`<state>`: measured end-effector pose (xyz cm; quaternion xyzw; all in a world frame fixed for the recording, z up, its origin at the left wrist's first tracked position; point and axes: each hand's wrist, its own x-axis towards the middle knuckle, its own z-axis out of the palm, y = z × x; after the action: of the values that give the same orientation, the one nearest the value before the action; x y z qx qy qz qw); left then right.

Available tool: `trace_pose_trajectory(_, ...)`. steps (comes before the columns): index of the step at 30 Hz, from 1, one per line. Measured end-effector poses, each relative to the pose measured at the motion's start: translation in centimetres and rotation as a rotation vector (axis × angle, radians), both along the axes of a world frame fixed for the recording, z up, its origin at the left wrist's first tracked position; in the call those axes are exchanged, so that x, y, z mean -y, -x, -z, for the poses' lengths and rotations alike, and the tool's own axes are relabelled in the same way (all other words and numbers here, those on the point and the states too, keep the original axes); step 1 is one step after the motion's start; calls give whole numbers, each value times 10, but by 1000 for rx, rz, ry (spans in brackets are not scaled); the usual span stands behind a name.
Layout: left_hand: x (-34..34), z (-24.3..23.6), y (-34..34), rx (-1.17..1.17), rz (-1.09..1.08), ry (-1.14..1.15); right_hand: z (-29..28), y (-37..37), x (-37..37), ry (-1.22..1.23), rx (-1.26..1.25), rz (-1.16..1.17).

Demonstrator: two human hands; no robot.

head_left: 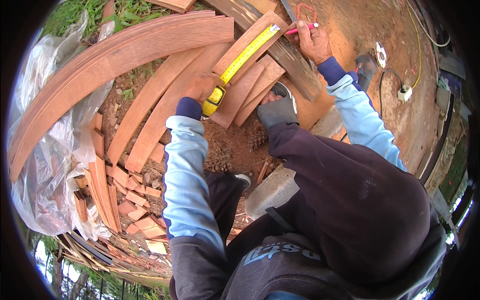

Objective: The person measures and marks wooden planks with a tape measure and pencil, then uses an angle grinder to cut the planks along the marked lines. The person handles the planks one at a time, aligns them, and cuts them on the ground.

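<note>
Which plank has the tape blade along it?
The plank between the left hand and right hand: the yellow blade runs along its face, and along no other plank's.

The yellow tape measure point(215, 99) is partly covered by the left hand point(201, 86); the pink pen point(293, 31), by the right hand point(315, 45). A reddish board point(176, 4) is cut off by the upper edge.

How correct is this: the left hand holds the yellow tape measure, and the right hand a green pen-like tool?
Not fully: the head view shows the pen-like tool in the right hand is pink. The left hand does hold the tape measure.
</note>
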<state>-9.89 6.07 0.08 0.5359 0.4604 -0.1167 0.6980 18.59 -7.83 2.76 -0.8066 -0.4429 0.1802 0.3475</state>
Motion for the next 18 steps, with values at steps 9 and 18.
trace_pose_trajectory(9,4,-30,36,7,-172,125,-11,-24,4,-226,-230,133)
trace_pose_trajectory(18,48,-23,108,-491,-258,-734,4,-17,10,-140,-387,183)
